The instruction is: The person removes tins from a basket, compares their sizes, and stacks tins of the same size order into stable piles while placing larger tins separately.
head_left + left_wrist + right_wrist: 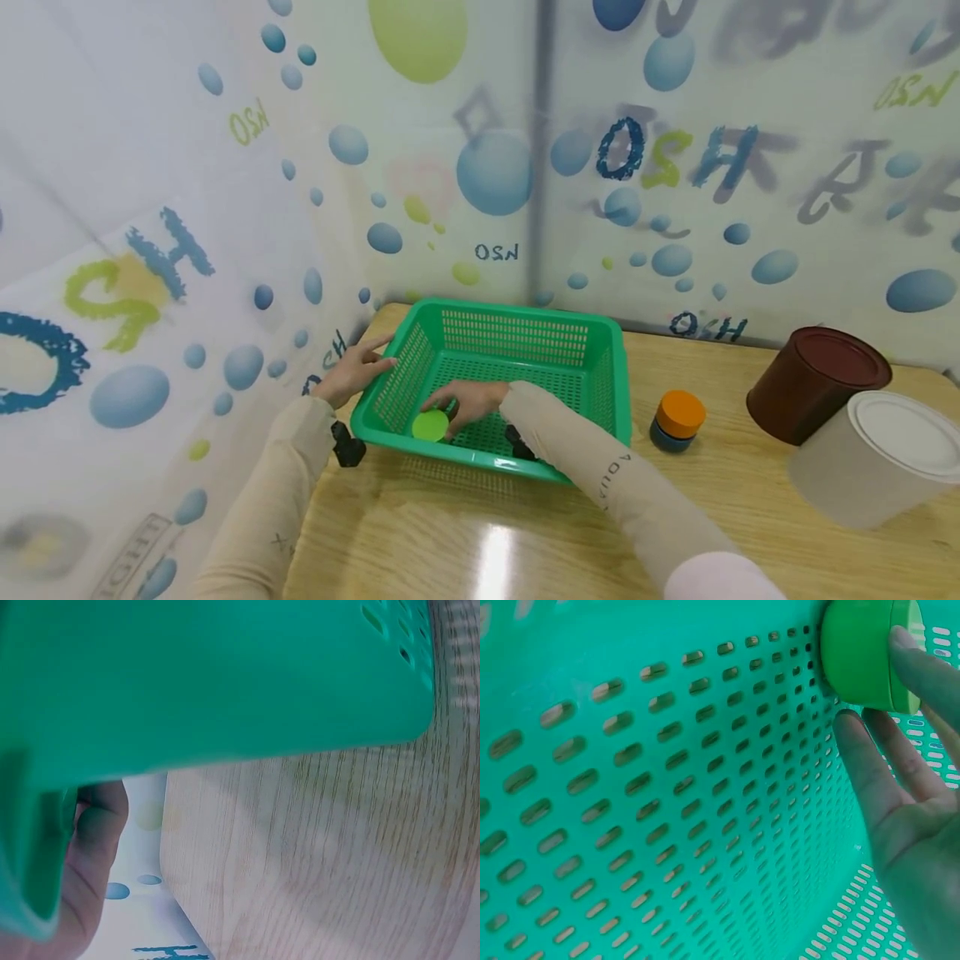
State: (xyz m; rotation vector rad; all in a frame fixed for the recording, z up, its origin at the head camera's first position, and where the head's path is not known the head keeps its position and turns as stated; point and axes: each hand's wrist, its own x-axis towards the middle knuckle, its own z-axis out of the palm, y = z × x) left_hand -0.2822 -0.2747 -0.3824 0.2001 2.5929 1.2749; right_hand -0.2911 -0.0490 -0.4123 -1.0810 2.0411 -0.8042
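Note:
A green perforated plastic basket point(609, 367) stands on the wooden table point(465, 533) near the back left corner. My right hand point(471, 402) reaches inside it, at the front left. Its fingertips point(919, 664) hold a small round jar with a light green lid point(430, 425), which lies against the basket's perforated wall point(667, 795). My left hand point(356, 367) is outside the basket, with straight fingers resting on the left rim. The left wrist view shows my thumb point(97, 821) under that rim point(225, 682).
A small blue jar with an orange lid point(678, 421) stands to the right of the basket. A brown tin point(817, 383) and a white tin point(877, 458) lie tilted at the far right. Printed curtain walls close off the back and left.

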